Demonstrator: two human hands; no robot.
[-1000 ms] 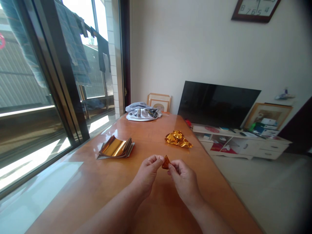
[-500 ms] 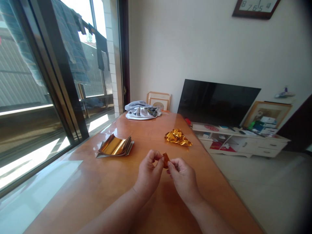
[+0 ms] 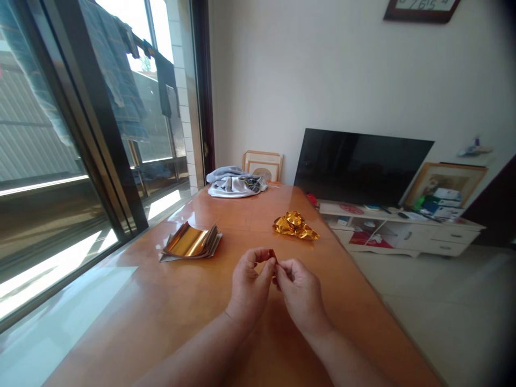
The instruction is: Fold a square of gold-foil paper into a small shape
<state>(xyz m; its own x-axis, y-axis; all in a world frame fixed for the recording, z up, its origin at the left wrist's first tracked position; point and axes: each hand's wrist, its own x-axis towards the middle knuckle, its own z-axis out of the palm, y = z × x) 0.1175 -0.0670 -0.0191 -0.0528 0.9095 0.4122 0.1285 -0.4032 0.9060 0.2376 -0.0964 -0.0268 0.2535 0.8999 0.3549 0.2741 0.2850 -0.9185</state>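
Pinching foil [image 3: 274, 256] between left hand [image 3: 250, 285] and right hand [image 3: 301, 295].

A grey cloth bundle [image 3: 234, 184] sits at the far end of the wooden surface [image 3: 169, 290]; to the right, a black television [image 3: 363, 166] stands on a white cabinet [image 3: 399, 228], and clothes [image 3: 115, 75] hang outside the left window.

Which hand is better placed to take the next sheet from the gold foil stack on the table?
Probably the left hand: the foil stack lies on its side of the table, and the right hand is farther away. Both hands pinch the small foil piece, though, so the left would need to let go first.
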